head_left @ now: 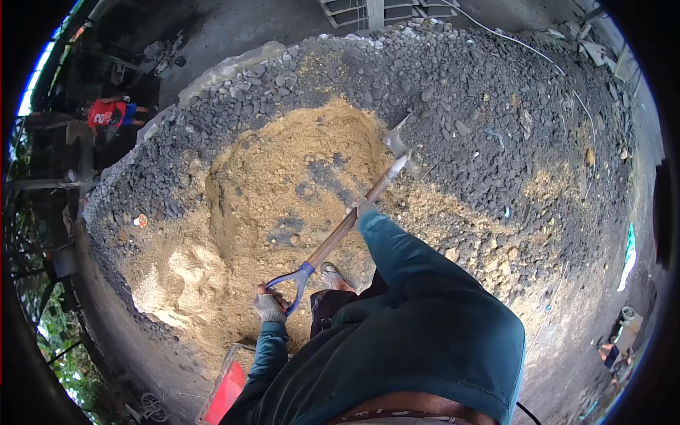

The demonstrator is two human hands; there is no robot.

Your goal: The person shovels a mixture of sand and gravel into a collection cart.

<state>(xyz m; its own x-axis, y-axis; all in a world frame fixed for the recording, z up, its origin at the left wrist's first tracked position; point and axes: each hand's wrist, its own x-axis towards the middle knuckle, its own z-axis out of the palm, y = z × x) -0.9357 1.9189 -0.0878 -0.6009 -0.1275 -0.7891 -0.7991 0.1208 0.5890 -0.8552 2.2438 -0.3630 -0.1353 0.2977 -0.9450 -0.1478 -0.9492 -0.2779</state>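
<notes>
My left hand [270, 309], in a grey glove, is closed round the blue D-shaped grip of a shovel [331, 243]. Further up, my right hand [364, 208], also gloved, wraps round the brown shaft. The metal blade [398, 144] rests against dark gravel [460, 127] at the far edge of a hollow in tan sand [283, 159]; its tip is hard to make out. Dark patches of gravel lie in the hollow. One of my feet [336, 276] stands on the sand beside the grip.
A red-sided container [225, 393] stands close by my left arm. Beyond the pile at left is a person in a red shirt [108, 113]. A pale hose or cable [520, 46] curves over the gravel at right. A grey slatted structure [375, 13] stands at the back.
</notes>
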